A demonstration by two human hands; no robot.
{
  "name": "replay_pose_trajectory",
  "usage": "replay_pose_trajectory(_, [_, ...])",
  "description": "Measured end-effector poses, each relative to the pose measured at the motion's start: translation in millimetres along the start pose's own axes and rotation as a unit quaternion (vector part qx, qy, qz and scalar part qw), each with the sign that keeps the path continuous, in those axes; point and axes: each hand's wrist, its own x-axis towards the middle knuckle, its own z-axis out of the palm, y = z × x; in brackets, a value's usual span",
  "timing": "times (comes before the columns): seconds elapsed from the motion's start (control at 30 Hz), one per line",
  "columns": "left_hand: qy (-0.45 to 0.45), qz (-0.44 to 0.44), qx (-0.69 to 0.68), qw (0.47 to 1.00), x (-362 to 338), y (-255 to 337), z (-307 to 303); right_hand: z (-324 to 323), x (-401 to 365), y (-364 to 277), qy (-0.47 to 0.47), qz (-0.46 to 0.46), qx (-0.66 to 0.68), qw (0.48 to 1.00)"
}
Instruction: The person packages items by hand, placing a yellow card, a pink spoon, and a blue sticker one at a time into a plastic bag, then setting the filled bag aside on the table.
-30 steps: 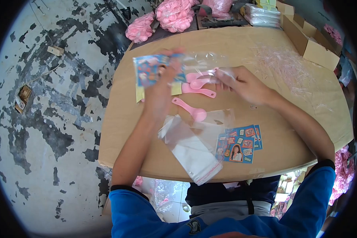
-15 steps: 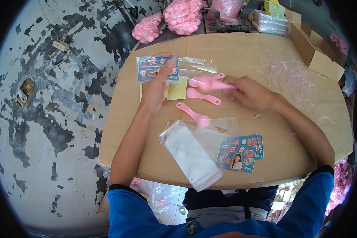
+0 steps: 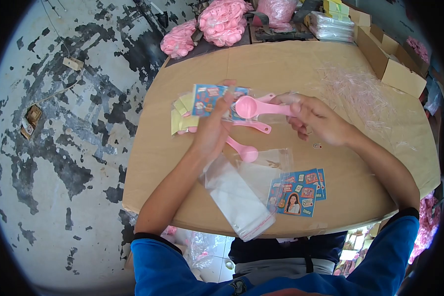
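My left hand (image 3: pixel 213 129) grips a clear plastic bag with a blue printed card (image 3: pixel 204 101) inside it. In my right hand (image 3: pixel 323 118) is a pink measuring spoon (image 3: pixel 271 109), its handle between thumb and fingers. The spoon's bowl overlaps the right part of the card in this view. Beneath my hands lie more pink spoons, among them a lower one (image 3: pixel 249 153) with its bowl toward me. Yellow cards in clear packaging (image 3: pixel 178 122) lie left of my left hand. Nearer to me are a stack of clear bags (image 3: pixel 239 202) and several blue cards (image 3: pixel 303 206).
Thin clear strips (image 3: pixel 352 93) are scattered on the right of the brown-covered table (image 3: pixel 281 59). An open cardboard box (image 3: pixel 402 76) stands at the right edge. Bundles of pink items (image 3: pixel 222 22) and a stack of plastic packs (image 3: pixel 330 27) line the back.
My left hand has moved right and slightly down with the bagged card. My right hand has lifted the spoon toward the bag, and the two now overlap in view.
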Motion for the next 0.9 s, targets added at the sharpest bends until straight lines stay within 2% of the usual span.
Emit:
replay_pose_trajectory(0.1, [-0.043,-0.031,0.035,0.998,-9.8,-1.3,17.6,6.7,-6.0,-10.8,0.063,-0.053,-0.108,0.991])
replay_pose_trajectory(0.17, [-0.069,-0.018,-0.022,0.997,-6.9,-7.4,12.5,-2.5,-5.2,-16.6,0.128,-0.090,-0.137,0.978])
replay_pose_trajectory(0.23, [-0.080,-0.024,-0.045,0.995,-1.8,-13.4,0.9,-16.3,-7.7,-36.2,0.207,-0.191,-0.196,0.939])
replay_pose_trajectory(0.3, [-0.076,-0.040,-0.033,0.996,4.5,-13.3,-9.5,-23.0,-17.4,-63.2,0.279,-0.279,-0.119,0.911])
replay_pose_trajectory(0.4, [-0.051,-0.020,0.006,0.998,7.0,-4.1,-4.6,-68.9,-36.7,-77.1,0.278,-0.380,-0.361,0.805])
replay_pose_trajectory(0.43, [-0.024,-0.004,0.060,0.998,6.9,-3.8,-3.4,-49.9,-29.7,-90.9,0.202,-0.391,-0.371,0.818])
replay_pose_trajectory(0.47, [0.002,0.014,0.118,0.993,7.5,-2.7,-2.6,-37.0,-29.1,-104.6,0.137,-0.302,-0.424,0.843])
replay_pose_trajectory(0.53, [0.028,0.042,0.190,0.981,7.5,0.5,-1.1,-18.2,-30.1,-123.7,0.010,-0.119,-0.507,0.854])
replay_pose_trajectory(0.57, [0.027,0.049,0.204,0.977,5.8,1.8,0.0,-13.0,-26.3,-121.3,0.081,-0.161,-0.506,0.843])
replay_pose_trajectory(0.6, [0.026,0.057,0.218,0.974,4.0,3.3,1.5,-12.8,-22.0,-118.1,0.097,-0.164,-0.472,0.861])
replay_pose_trajectory(0.67, [-0.085,0.130,0.276,0.949,-7.1,8.6,21.8,-16.4,-11.9,-114.5,0.125,-0.171,-0.408,0.888])
replay_pose_trajectory(0.73, [-0.160,0.188,0.382,0.890,-28.9,9.7,44.4,-1.4,-5.5,-111.6,0.113,-0.144,-0.390,0.902])
replay_pose_trajectory(0.8, [-0.197,0.154,0.462,0.851,-41.9,3.5,53.1,6.1,3.5,-97.9,0.070,-0.152,-0.365,0.916])
replay_pose_trajectory(0.83, [-0.214,0.097,0.461,0.856,-43.4,-1.8,53.4,10.1,6.2,-95.1,0.069,-0.136,-0.381,0.912])
replay_pose_trajectory(0.87, [-0.227,0.037,0.458,0.859,-42.9,-3.4,51.9,11.2,9.9,-91.6,0.118,-0.176,-0.344,0.915])
replay_pose_trajectory(0.9, [-0.198,-0.023,0.396,0.896,-40.6,-0.9,50.6,12.3,13.7,-87.6,0.163,-0.212,-0.304,0.914])
